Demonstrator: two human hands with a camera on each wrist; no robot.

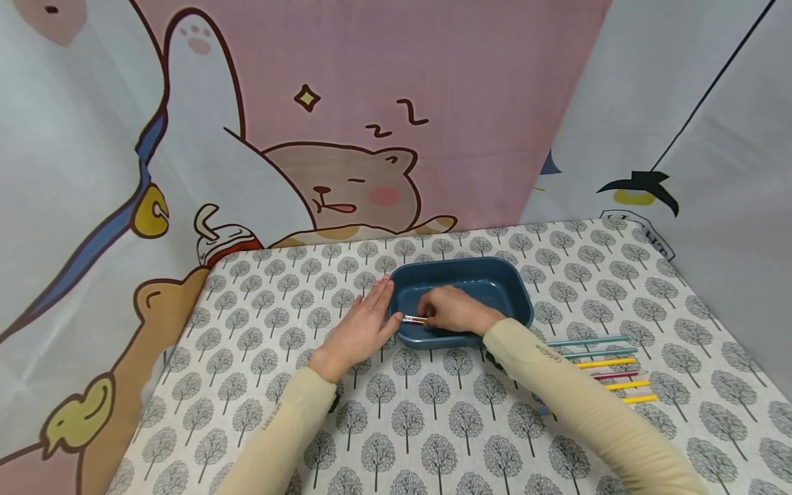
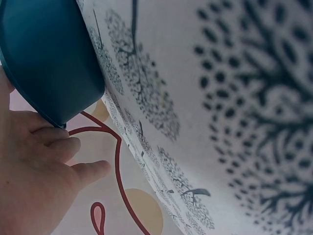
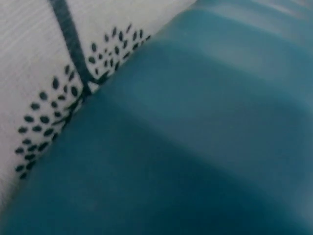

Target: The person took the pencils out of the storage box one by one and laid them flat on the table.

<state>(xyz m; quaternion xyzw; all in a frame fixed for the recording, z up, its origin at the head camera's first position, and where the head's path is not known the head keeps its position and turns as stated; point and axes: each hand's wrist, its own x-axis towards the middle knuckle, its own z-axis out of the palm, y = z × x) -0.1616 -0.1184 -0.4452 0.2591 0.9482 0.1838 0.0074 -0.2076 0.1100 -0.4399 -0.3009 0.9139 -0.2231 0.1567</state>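
Observation:
A dark blue rectangular basin (image 1: 495, 269) sits on the table. My left hand (image 1: 361, 328) rests against its left end, fingers extended along the rim; in the left wrist view, that hand (image 2: 39, 166) is at the basin's edge. My right hand (image 1: 456, 309) reaches inside, fingers bent, and pinches a small bunch of thin pencil-like sticks (image 1: 413, 320) low in the basin near its left end. Their pale, shiny ends point toward my left thumb, while the rest is hidden by the right hand. Blurred basin wall (image 3: 195, 132) fills most of the right wrist view.
Right of the basin, several thin sticks lie spaced apart in a row: teal sticks (image 1: 590, 341), yellow sticks (image 1: 609, 363) and a red one (image 1: 619, 375). My right sleeve (image 1: 569, 385) covers part of them. Tree-patterned cloth (image 1: 433, 426) covers the table, and printed curtains (image 1: 482, 103) hang behind.

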